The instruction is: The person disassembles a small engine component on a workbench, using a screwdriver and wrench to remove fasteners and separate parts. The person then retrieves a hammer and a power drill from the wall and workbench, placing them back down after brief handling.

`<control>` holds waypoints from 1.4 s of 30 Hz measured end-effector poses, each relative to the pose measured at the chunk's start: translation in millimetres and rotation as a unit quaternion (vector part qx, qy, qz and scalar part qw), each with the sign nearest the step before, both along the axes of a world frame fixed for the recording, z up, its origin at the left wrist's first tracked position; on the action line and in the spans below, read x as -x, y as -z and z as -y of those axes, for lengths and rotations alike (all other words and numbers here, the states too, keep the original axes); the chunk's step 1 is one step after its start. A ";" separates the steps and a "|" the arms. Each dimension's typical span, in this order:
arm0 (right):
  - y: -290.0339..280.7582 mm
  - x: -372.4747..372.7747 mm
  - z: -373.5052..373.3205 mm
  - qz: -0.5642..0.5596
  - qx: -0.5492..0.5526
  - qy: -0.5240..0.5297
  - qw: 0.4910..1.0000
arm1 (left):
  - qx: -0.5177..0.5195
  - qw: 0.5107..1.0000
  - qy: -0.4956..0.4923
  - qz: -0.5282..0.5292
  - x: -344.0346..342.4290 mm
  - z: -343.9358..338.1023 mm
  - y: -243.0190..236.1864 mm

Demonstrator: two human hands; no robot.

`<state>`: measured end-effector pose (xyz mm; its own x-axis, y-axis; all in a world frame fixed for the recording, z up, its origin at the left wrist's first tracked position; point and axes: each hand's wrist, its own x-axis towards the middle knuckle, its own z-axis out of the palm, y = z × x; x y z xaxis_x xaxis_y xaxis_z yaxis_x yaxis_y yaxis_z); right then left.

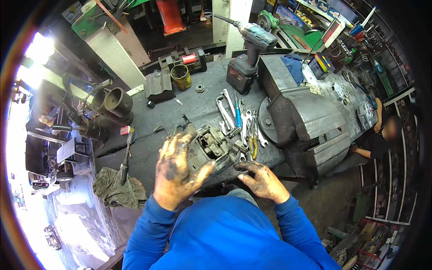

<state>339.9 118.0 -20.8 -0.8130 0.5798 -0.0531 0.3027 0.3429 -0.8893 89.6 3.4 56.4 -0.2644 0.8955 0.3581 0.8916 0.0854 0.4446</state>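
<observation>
A greasy cast-metal housing with an open cavity lies at the bench's front edge. My left hand, blackened with grease, is at its left side, fingers stretched and thumb apart, partly covering it. My right hand is to its lower right by the edge, fingers loosely bent and apart, holding nothing visible. Wrenches, a blue-handled screwdriver and yellow-handled pliers lie behind and right of the housing.
A cordless impact driver stands at the back of the dark bench. A large vise is at right, a yellow can behind, metal cylinders and a rag at left. Another person works at far right.
</observation>
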 end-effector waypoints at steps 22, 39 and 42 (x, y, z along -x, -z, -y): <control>88.6 -53.9 -62.8 0.198 -0.214 0.066 0.954 | 0.024 0.984 -0.084 -0.158 -13.5 -22.4 14.5; 93.0 -10.8 -88.1 0.182 -0.177 0.031 0.967 | -0.005 0.979 -0.128 0.161 -17.3 -22.9 5.8; 90.0 12.7 -99.5 0.125 -0.202 0.106 0.966 | -0.025 0.974 -0.140 0.175 -15.2 -22.1 15.2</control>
